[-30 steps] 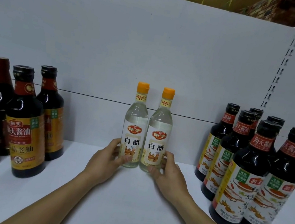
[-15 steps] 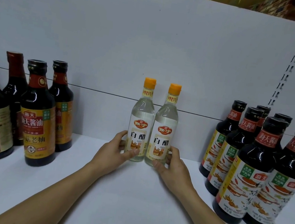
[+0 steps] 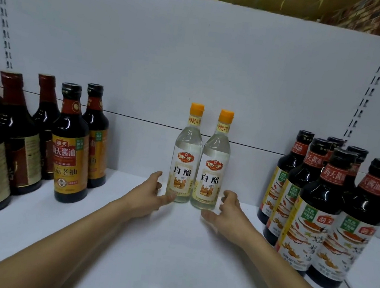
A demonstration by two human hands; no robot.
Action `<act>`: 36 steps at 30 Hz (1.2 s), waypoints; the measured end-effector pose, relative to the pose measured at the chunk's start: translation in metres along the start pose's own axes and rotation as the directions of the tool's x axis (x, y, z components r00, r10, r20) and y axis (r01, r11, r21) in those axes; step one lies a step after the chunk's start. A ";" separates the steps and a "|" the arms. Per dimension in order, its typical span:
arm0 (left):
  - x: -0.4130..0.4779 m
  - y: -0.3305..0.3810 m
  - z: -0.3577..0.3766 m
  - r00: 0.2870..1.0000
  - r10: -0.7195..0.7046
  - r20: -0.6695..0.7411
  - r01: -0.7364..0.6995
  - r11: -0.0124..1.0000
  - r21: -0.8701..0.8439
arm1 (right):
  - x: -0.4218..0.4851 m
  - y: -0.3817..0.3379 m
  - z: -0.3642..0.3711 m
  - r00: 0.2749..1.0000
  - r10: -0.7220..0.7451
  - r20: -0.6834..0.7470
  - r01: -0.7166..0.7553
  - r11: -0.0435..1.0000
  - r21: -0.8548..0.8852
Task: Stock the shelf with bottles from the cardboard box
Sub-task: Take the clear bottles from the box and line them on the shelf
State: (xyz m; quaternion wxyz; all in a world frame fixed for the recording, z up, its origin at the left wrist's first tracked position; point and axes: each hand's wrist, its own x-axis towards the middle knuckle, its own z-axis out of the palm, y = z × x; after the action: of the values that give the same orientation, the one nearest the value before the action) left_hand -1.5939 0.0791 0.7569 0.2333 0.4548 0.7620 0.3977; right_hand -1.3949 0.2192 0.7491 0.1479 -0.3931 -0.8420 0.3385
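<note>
- Two clear vinegar bottles stand upright on the white shelf [image 3: 169,250], close to the back panel [image 3: 196,59] and roughly midway along it.
- The left vinegar bottle [image 3: 184,167] and the right vinegar bottle [image 3: 212,174] stand side by side with their bodies touching or nearly so. Both have orange caps and their white labels face forward.
- The left hand [image 3: 147,199] sits just beside the base of the left vinegar bottle. Its fingers are loosely spread and gently curved and are not wrapped round the glass.
- The left thumb [image 3: 167,199] reaches in front of that bottle's foot; whether it touches cannot be told.
- The right hand [image 3: 230,215] lies just beside the right vinegar bottle, with a narrow gap between them. It holds nothing: its fingers [image 3: 225,195] are slackly curled and the right thumb [image 3: 207,216] points out low towards the bottle's base.
- Both forearms stretch over the bare front part of the shelf.
- To the left, well apart from the pair, stand two dark soy bottles with yellow labels [image 3: 69,151]. Further left are larger dark bottles with red-brown necks [image 3: 15,131].
- To the right, a tight cluster of dark soy sauce bottles with white labels [image 3: 321,211] stands in rows, the nearest at the shelf's front.
- A slotted upright [image 3: 366,95] runs up the back panel above that cluster.
</note>
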 end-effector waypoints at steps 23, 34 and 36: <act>-0.203 0.046 -0.027 0.753 0.058 -0.656 -0.059 0.998 0.020 | -0.096 -0.143 0.033 0.672 -0.727 0.136 0.713 0.686 0.142; -0.342 -0.003 -0.061 0.478 -0.112 -0.871 0.127 0.990 -0.058 | -0.176 -0.239 0.132 0.348 -0.884 0.311 0.817 0.449 0.363; -0.367 -0.019 -0.062 0.428 -0.145 -0.892 0.169 0.983 -0.079 | -0.195 -0.252 0.155 0.300 -0.888 0.349 0.811 0.430 0.396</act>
State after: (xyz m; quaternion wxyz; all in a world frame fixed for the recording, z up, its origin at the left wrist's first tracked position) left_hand -1.4725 -0.2730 0.7751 -0.1724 0.1068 0.8134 0.5452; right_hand -1.4906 -0.1161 0.8127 0.1030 0.2299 -0.8989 0.3586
